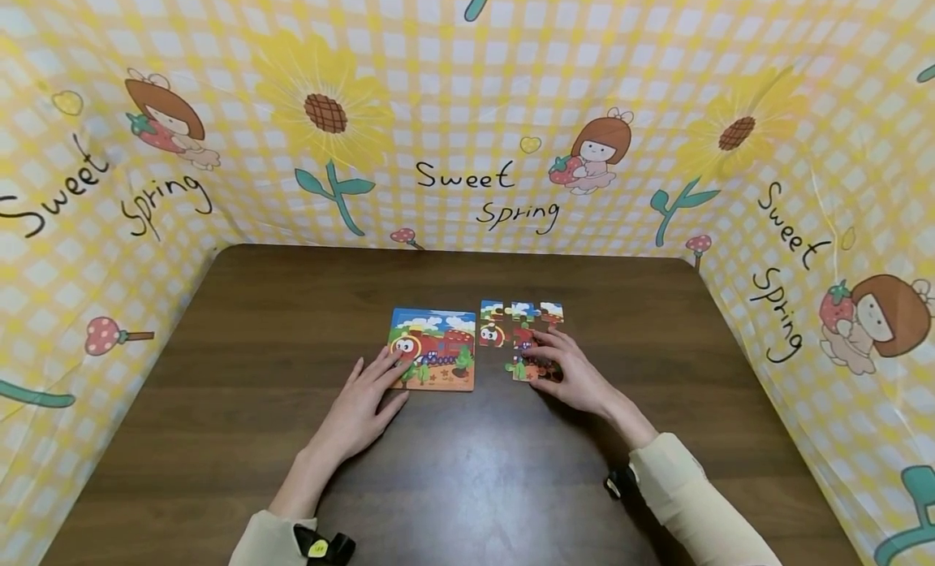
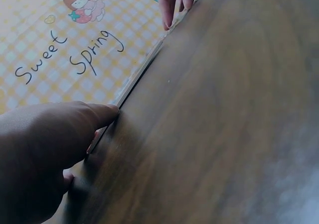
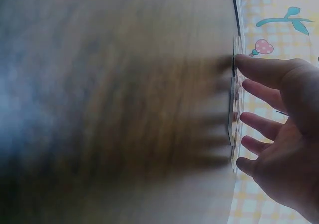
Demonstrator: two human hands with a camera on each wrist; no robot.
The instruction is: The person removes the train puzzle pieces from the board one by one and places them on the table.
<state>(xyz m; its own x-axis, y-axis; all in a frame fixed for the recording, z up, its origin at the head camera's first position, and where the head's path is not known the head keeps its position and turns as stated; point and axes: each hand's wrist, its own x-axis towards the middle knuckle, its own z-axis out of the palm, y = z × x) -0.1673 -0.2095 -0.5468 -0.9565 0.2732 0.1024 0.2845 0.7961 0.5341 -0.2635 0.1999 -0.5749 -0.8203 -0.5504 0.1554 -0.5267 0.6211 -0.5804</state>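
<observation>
A square picture board point(image 1: 449, 369) with a cartoon red train lies flat on the table. My left hand point(image 1: 358, 408) rests at its lower left, relaxed fingers lying over its edge. Just right of the board are several jigsaw pieces with a similar train picture, among them a train-face piece point(image 1: 493, 334) and a blue-sky piece point(image 1: 523, 310). My right hand point(image 1: 577, 375) reaches in from the right with fingers spread, fingertips on the right-hand pieces and partly hiding them. In the right wrist view, the fingertips point(image 3: 244, 63) line up along the thin edges of the pieces.
The dark wooden table point(image 1: 467, 477) reaches back to a yellow checked cloth point(image 1: 453, 95) that hangs at the rear and both sides. Black straps with small devices sit at both wrists, like the left wrist device point(image 1: 321, 547).
</observation>
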